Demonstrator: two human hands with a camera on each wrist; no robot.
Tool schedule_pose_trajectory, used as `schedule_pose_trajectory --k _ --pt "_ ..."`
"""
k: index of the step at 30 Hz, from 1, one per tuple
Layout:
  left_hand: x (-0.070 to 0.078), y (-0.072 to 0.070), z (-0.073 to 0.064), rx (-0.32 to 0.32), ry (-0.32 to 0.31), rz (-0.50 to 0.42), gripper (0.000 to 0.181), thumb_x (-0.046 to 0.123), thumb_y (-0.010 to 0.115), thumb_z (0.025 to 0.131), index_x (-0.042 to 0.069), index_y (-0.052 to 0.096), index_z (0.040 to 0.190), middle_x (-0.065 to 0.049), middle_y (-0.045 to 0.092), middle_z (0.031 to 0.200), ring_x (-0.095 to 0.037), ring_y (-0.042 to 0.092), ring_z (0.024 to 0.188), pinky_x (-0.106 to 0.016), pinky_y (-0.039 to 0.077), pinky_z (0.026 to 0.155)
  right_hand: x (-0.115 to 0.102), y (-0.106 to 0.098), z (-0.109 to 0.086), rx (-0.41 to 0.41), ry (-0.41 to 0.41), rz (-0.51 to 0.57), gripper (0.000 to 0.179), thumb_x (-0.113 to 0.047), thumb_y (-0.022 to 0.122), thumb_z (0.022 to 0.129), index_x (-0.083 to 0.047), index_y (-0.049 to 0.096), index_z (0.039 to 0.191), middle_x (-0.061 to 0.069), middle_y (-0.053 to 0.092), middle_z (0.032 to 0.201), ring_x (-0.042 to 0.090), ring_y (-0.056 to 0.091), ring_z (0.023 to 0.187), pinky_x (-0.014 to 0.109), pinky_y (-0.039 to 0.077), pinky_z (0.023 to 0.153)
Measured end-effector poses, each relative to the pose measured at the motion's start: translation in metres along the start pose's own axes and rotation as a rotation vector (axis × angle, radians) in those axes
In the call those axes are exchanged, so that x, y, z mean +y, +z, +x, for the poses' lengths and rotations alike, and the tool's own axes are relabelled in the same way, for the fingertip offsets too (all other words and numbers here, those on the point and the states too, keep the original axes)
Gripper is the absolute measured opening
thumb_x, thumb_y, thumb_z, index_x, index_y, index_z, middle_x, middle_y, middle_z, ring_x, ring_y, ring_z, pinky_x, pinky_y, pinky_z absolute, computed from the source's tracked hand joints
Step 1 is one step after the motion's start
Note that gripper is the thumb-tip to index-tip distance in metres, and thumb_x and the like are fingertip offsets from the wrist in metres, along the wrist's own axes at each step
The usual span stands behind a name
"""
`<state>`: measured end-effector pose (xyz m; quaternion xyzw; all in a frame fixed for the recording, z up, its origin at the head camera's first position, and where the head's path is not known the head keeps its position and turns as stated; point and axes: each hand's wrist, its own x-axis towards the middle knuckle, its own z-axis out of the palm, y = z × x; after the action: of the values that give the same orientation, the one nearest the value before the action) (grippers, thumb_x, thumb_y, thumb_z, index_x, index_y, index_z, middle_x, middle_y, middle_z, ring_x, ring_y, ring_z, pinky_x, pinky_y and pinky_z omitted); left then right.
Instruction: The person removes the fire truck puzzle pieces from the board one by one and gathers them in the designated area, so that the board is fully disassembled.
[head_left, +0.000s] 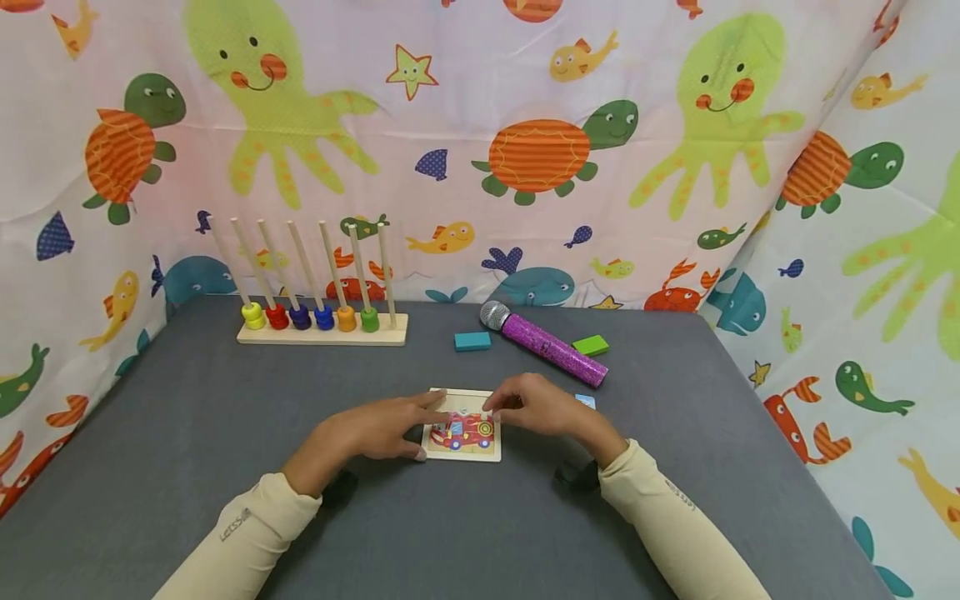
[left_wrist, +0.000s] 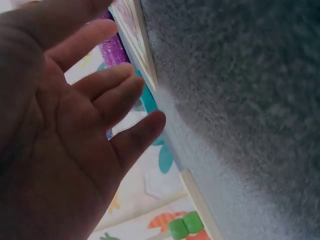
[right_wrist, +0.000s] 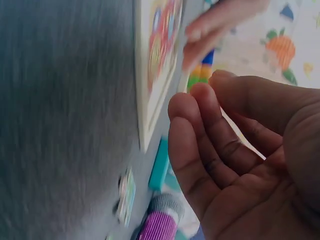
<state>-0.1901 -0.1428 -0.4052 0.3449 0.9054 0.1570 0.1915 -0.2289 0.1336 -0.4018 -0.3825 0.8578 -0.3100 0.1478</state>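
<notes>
Puzzle board (head_left: 462,455) lay flat between both hands, red truck picture up. Left hand (head_left: 381,427): fingers spread, loosely extended, at left edge. Right hand (head_left: 540,406): fingers bent, tips close to thumb at right edge; couldn't tell if pinching a piece. Bare gray tabletop (head_left: 457,533) nearside; teal block (head_left: 472,342), purple microphone (head_left: 553,348) beyond far edge.

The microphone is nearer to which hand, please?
The right hand, on the near side of the microphone; the left hand is farther away, at the left edge of the puzzle.
</notes>
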Motion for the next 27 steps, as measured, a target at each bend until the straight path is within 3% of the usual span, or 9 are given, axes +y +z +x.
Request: schedule_pose_trajectory --k 9,16,18,21,27 --pt "0.008 0.002 0.0 0.039 -0.053 0.008 0.067 0.028 0.076 0.086 0.004 0.05 0.142 -0.013 0.042 0.149 -0.031 0.042 0.134 -0.047 0.035 0.106 -0.006 0.007 0.008 -0.055 -0.031 -0.013 0.019 -0.002 0.065 0.091 -0.002 0.071 0.109 0.002 0.067 0.095 0.01 0.059 0.084 0.026 0.051 0.078" --pt "-0.001 0.003 0.005 0.178 -0.058 -0.07 0.081 0.032 0.074 0.088 -0.004 0.034 0.148 -0.02 0.033 0.152 -0.036 0.024 0.142 -0.051 0.021 0.112 -0.006 0.006 0.015 -0.036 -0.064 -0.015 0.017 -0.004 0.065 0.092 -0.003 0.073 0.107 0.001 0.069 0.098 0.011 0.06 0.086 0.028 0.052 0.079" --pt "-0.004 0.002 0.007 0.174 -0.072 -0.055 0.083 0.036 0.072 0.089 -0.007 0.032 0.148 -0.022 0.031 0.153 -0.037 0.02 0.143 -0.052 0.017 0.113 -0.008 0.008 0.018 -0.04 -0.069 -0.011 0.016 -0.004 0.065 0.092 -0.004 0.073 0.106 0.0 0.069 0.097 0.01 0.06 0.086 0.027 0.052 0.079" --pt "-0.007 0.001 0.009 0.117 -0.121 -0.033 0.087 0.044 0.069 0.089 -0.005 0.031 0.149 -0.02 0.027 0.155 -0.035 0.017 0.145 -0.051 0.015 0.114 -0.012 0.012 0.025 -0.042 -0.064 -0.001 0.016 -0.006 0.065 0.093 -0.005 0.073 0.106 0.0 0.069 0.098 0.011 0.061 0.087 0.025 0.051 0.078" --pt "-0.002 0.005 0.01 0.044 -0.169 0.045 0.09 0.052 0.07 0.085 -0.002 0.035 0.149 -0.017 0.025 0.157 -0.032 0.018 0.145 -0.049 0.019 0.113 -0.018 0.025 0.034 -0.048 -0.044 0.048 0.019 -0.005 0.065 0.092 -0.005 0.072 0.11 0.003 0.069 0.102 0.014 0.064 0.088 0.024 0.051 0.077"
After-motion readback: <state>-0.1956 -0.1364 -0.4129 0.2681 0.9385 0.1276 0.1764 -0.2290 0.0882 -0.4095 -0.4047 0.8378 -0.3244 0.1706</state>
